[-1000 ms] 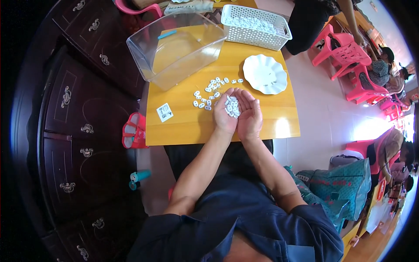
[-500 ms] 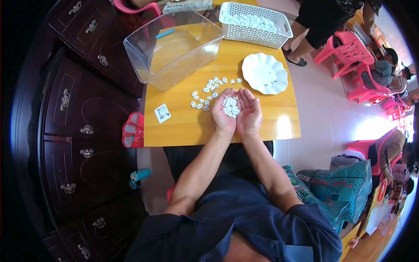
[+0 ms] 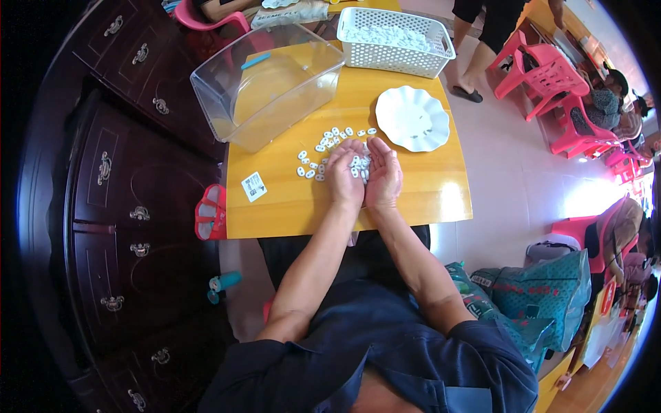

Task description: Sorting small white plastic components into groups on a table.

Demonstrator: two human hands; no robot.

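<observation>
My left hand (image 3: 345,180) and my right hand (image 3: 386,180) are cupped side by side over the yellow table (image 3: 420,189), palms turned partly toward each other. Small white oval pieces (image 3: 356,165), each with two dark holes or dots, are gathered between the palms. Whether some of them touch the tabletop is hard to tell. Just beyond and left of my left hand lie several loose oval pieces (image 3: 310,173) of the same kind, part of them hidden by its fingers. A white plate with a wavy rim (image 3: 411,113) stands beyond my right hand, with a few small bits in it.
At the back left of the table stands a clear plastic bin (image 3: 275,103), with a white perforated basket (image 3: 396,63) of white pieces beside it. A white printed card (image 3: 254,186) lies near the left edge. Dark cabinets (image 3: 144,186) line the left; pink chairs (image 3: 544,72) and people are right.
Both hands have shifted slightly left and tilted inward, so the pieces that lay mostly on the left palm now show in the gap between the palms. A person at the back has moved.
</observation>
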